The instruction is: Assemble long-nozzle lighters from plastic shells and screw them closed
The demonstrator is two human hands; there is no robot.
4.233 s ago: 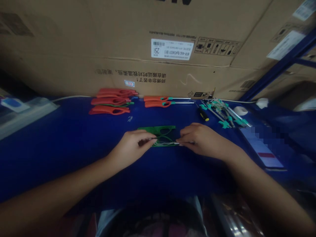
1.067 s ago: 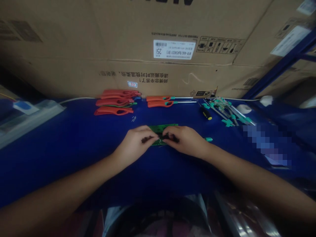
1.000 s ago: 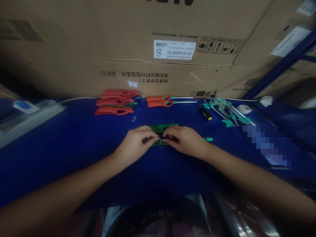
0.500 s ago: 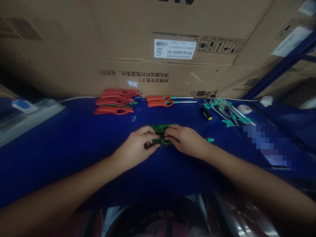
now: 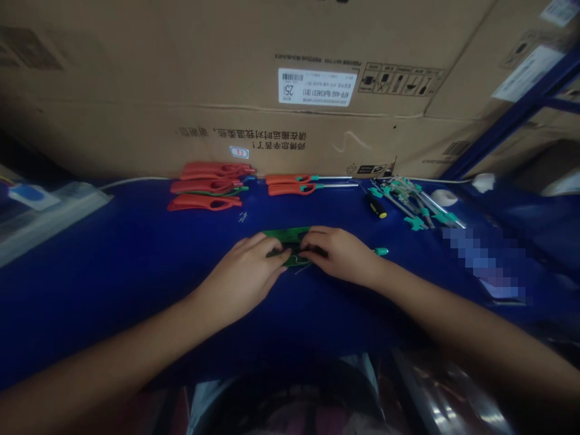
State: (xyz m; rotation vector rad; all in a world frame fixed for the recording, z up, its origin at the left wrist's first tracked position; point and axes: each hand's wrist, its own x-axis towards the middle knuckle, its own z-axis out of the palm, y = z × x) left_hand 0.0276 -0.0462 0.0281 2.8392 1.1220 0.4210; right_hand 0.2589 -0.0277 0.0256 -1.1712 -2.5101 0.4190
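Observation:
A green lighter casing (image 5: 286,233) lies at the middle of the blue table, with dark parts and a thin pale wire showing along it. From the left, my left hand (image 5: 247,266) closes its fingers on the casing's near side and middle. Opposite it, my right hand (image 5: 338,254) pinches at the right part with bent fingers. What lies between the fingertips is too small and dark to make out. A teal tip (image 5: 381,251) sticks out beyond my right hand.
Behind stand red lighter casings (image 5: 206,202), two orange lighters (image 5: 290,190) with metal tubes, and tiny pale pins (image 5: 243,217). Rightward lie a black-yellow screwdriver (image 5: 377,206), a heap of teal-ended parts (image 5: 414,223), a tape roll (image 5: 444,197) and a blurred-out phone-like object (image 5: 502,289). A cardboard box (image 5: 226,72) walls the back.
My left hand's fingers have shifted over the casing and cover its left end more. My right hand stays nearly in place. The whole view has slid slightly left.

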